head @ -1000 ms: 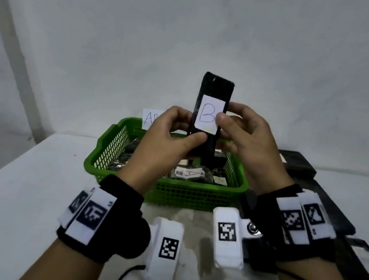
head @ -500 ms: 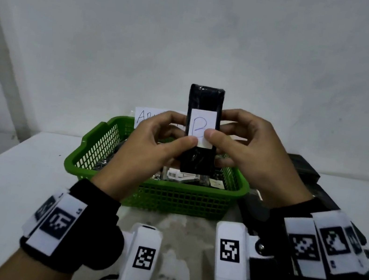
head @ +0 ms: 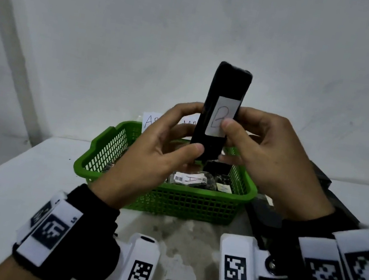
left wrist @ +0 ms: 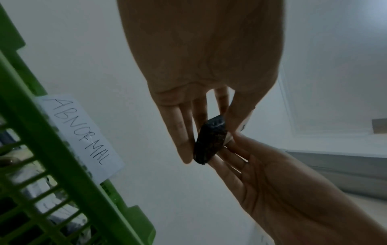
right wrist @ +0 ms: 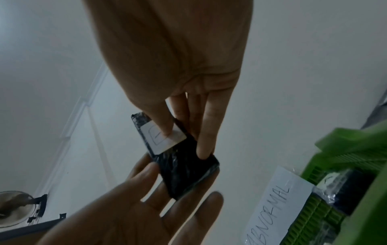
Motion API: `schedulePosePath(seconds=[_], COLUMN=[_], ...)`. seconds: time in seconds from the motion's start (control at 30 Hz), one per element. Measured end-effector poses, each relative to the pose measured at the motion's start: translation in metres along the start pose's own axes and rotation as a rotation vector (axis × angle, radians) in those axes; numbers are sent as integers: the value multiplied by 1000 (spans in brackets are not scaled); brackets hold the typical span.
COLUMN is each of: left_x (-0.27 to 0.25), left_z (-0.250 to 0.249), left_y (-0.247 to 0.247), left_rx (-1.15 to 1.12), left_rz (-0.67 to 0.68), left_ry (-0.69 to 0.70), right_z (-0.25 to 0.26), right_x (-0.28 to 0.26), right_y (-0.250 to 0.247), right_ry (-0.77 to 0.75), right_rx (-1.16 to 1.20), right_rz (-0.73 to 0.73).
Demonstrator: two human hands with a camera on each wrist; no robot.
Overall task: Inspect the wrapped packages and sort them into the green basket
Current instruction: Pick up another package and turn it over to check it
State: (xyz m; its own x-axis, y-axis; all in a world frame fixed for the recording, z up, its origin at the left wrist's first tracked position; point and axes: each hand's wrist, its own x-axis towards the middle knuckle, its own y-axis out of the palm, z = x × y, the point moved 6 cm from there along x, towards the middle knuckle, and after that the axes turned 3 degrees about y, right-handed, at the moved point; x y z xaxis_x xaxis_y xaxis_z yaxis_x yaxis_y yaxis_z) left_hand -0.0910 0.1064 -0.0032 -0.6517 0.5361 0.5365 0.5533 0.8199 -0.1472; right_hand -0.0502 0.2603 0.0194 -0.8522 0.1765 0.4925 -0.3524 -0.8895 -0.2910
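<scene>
A long black wrapped package (head: 220, 111) stands upright in front of me, above the green basket (head: 182, 201). A white label marked "B" (head: 221, 116) faces me. My left hand (head: 165, 146) pinches its lower left edge, thumb in front. My right hand (head: 258, 150) holds its right edge, the thumb pressing on the label. The left wrist view shows the package (left wrist: 210, 142) end-on between both hands. From the right wrist the package (right wrist: 184, 162) shows its label under my right thumb.
The basket holds several wrapped packages, one labelled "A" (head: 192, 180). A paper sign reading "ABNORMAL" (left wrist: 81, 136) hangs on its far rim. More black packages (head: 319, 181) lie on the white table to the right of the basket. A wall stands close behind.
Both hands have kept hold of the package. It has tilted slightly, its top leaning right, and my right thumb has slid onto the label.
</scene>
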Motion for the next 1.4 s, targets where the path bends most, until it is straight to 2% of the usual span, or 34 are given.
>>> schedulePosePath(seconds=[0.13, 0.23, 0.3, 0.37, 0.5, 0.63, 0.77, 0.93, 1.03, 1.2, 1.3, 1.4], left_x=[2, 1, 2, 1, 0, 3, 5, 3, 2, 3, 3, 2], left_z=[2, 0, 1, 3, 8, 14, 18, 15, 11, -1, -6, -7], left_y=[-2, -2, 1, 4, 4, 1, -7, -2, 4, 1, 2, 5], left_rx=[71, 139, 146, 105, 34, 6, 112, 231, 206, -25, 69, 95], left_rz=[-3, -2, 4, 22, 44, -14, -106, -57, 7, 60, 51, 25], left_ry=[44, 50, 25, -7, -73, -122, -84, -2, 14, -14, 24, 21], right_z=[2, 4, 3, 2, -5, -12, -10, -6, -5, 3, 1, -2], right_x=[-2, -2, -2, -1, 0, -1, -2, -5, -4, -5, -5, -5], right_y=[13, 11, 6, 4, 2, 3, -1, 0, -5, -8, -11, -6], right_ry=[41, 7, -1, 4, 51, 103, 84, 73, 66, 84, 82, 89], right_rx=[73, 6, 8, 33, 72, 118, 100, 55, 52, 155, 140, 97], right_rz=[116, 61, -15, -30, 34, 91, 51, 42, 24, 50, -28, 12])
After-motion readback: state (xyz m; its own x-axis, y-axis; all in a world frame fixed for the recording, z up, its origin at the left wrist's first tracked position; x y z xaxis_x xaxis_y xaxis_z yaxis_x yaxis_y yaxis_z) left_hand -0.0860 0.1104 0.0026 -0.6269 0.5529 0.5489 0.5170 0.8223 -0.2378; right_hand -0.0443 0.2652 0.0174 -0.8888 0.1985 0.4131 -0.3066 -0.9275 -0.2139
